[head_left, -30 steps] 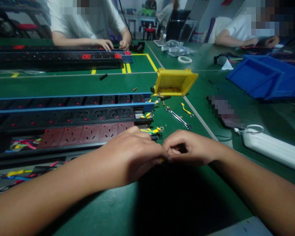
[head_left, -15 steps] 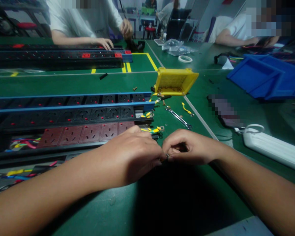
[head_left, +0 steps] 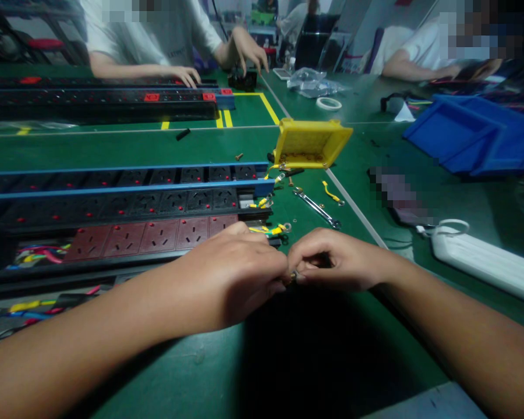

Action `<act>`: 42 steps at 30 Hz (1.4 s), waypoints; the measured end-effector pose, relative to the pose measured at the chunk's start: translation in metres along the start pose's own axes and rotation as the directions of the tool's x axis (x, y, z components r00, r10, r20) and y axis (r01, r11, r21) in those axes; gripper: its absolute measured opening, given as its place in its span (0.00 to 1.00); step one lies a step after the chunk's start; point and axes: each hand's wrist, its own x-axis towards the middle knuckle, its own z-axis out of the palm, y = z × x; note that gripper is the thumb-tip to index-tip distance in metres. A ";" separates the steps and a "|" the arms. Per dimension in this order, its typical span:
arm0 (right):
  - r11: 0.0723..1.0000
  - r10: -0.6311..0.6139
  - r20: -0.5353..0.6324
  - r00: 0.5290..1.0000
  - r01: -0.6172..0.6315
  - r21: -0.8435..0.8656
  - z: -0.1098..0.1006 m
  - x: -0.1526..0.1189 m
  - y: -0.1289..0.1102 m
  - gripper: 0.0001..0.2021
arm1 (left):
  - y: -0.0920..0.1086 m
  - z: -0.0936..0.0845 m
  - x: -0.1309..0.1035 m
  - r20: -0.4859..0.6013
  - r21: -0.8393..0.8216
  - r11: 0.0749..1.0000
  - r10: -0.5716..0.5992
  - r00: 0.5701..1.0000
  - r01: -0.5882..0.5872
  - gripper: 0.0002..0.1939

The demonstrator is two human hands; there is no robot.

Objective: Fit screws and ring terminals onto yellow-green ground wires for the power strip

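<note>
My left hand [head_left: 251, 267] and right hand [head_left: 327, 259] each have a grip pinched on one small part [head_left: 293, 277]; a wrench [head_left: 317, 208] lies beyond on the desk [head_left: 174, 372].

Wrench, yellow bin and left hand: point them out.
Wrench [head_left: 317, 208]: head view, middle of its shaft.
Yellow bin [head_left: 310, 138]: head view, its inner surface.
Left hand [head_left: 248, 262]: head view, back of the hand.

Electrical assembly workshop, pretty clearly
Yellow plastic parts bin [head_left: 308, 137] on a green-topped workbench [head_left: 227, 142], shiny metal wrench [head_left: 317, 208] just in front, long blue-railed black socket strip [head_left: 220, 173] to its left, pale-shirted person [head_left: 157, 46] seated behind, leftward.
</note>
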 end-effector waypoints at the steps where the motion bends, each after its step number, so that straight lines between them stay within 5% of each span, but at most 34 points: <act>1: 1.000 -0.002 -0.005 1.000 0.002 -0.008 0.000 0.000 0.000 0.15 | 0.000 0.000 0.000 -0.008 -0.002 1.000 -0.001 1.000 0.001 0.10; 42: 0.981 -0.141 -0.103 0.985 0.125 -0.149 0.007 0.004 -0.009 0.10 | 0.004 0.000 -0.001 -0.100 -0.013 1.000 -0.017 0.995 0.016 0.08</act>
